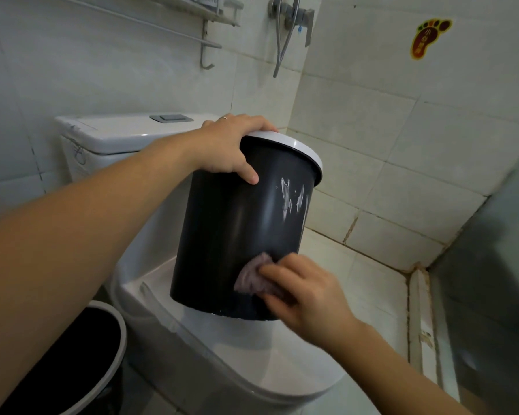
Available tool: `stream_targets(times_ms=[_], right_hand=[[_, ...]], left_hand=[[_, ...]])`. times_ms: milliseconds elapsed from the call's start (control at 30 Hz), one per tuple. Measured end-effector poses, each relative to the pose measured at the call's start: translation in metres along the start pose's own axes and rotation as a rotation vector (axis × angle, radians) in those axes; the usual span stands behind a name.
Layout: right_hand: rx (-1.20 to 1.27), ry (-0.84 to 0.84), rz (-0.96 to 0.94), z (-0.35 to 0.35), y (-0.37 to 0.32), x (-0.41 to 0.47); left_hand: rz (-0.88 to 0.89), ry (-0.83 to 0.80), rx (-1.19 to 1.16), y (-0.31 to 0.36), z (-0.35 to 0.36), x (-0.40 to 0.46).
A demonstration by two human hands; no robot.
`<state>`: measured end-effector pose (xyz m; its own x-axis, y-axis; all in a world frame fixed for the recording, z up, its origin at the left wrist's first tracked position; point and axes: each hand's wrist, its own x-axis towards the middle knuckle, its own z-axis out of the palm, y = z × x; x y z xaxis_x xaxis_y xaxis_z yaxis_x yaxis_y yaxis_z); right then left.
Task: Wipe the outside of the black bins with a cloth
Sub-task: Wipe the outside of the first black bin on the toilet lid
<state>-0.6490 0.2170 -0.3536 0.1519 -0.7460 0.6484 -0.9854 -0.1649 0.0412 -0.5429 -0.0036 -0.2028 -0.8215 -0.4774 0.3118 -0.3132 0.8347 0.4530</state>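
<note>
Head view: left hand [234, 145] grips the white rim of a black bin [237, 235] tilted on the toilet lid [252, 354], while right hand [306, 292] presses a cloth [253, 277] low on its side. White smears higher up likely need wiping next. A foot-shaped wall sticker [429, 37] bears unreadable writing.

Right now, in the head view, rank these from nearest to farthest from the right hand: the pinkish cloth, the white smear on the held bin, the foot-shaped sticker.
1. Pinkish cloth: under the right hand, against the held black bin.
2. White smear: higher on that bin's side.
3. Foot-shaped sticker: on the wall tile, upper right.
</note>
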Motion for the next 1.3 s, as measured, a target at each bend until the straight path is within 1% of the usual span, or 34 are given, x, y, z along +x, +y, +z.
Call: stream_targets(times_ms=[67, 133, 200, 300, 367, 533, 600, 667, 767, 833, 900, 1000, 1067, 1133, 1300], right_hand=[[0.011, -0.083, -0.074, 0.001, -0.004, -0.012], [-0.010, -0.109, -0.117, -0.001, -0.001, -0.011], [-0.035, -0.060, -0.072, -0.005, 0.006, 0.000], [-0.032, 0.068, 0.088, -0.009, 0.013, 0.017], [-0.024, 0.078, 0.092, -0.006, 0.010, 0.016], [0.043, -0.096, -0.055, 0.002, -0.001, -0.017], [0.032, -0.118, -0.097, 0.001, 0.000, -0.021], [-0.015, -0.079, -0.091, -0.003, 0.005, -0.013], [-0.038, 0.074, 0.076, -0.008, 0.014, 0.007], [-0.037, 0.106, 0.109, -0.007, 0.014, 0.012], [-0.028, 0.050, 0.047, -0.003, 0.009, 0.004], [0.007, -0.082, -0.063, 0.004, 0.000, -0.018], [0.023, -0.126, -0.109, 0.005, -0.002, -0.025], [0.003, -0.105, -0.114, 0.003, 0.002, -0.021], [-0.013, 0.101, 0.109, -0.002, 0.009, 0.007]], left_hand=[[-0.006, -0.007, -0.019, -0.002, 0.000, 0.000], [-0.010, -0.006, -0.027, -0.002, 0.001, 0.001], [-0.001, -0.002, -0.030, -0.001, 0.002, 0.002], [0.003, 0.007, -0.021, -0.001, 0.003, 0.003], [-0.013, -0.002, -0.029, -0.003, 0.002, 0.004], [-0.047, -0.023, -0.042, -0.004, 0.002, 0.005], [-0.057, -0.021, -0.042, -0.004, 0.001, 0.005], [-0.056, -0.021, -0.043, -0.003, 0.001, 0.005], [-0.046, -0.018, -0.036, -0.001, 0.002, 0.005], [-0.043, -0.020, -0.044, -0.002, 0.002, 0.005], [-0.041, -0.030, -0.064, -0.003, 0.002, 0.005], [-0.041, -0.032, -0.083, -0.005, 0.001, 0.004], [-0.044, -0.028, -0.091, -0.005, 0.001, 0.003], [-0.040, -0.031, -0.089, -0.004, 0.001, 0.003], [-0.022, -0.031, -0.079, -0.004, 0.002, 0.003]])
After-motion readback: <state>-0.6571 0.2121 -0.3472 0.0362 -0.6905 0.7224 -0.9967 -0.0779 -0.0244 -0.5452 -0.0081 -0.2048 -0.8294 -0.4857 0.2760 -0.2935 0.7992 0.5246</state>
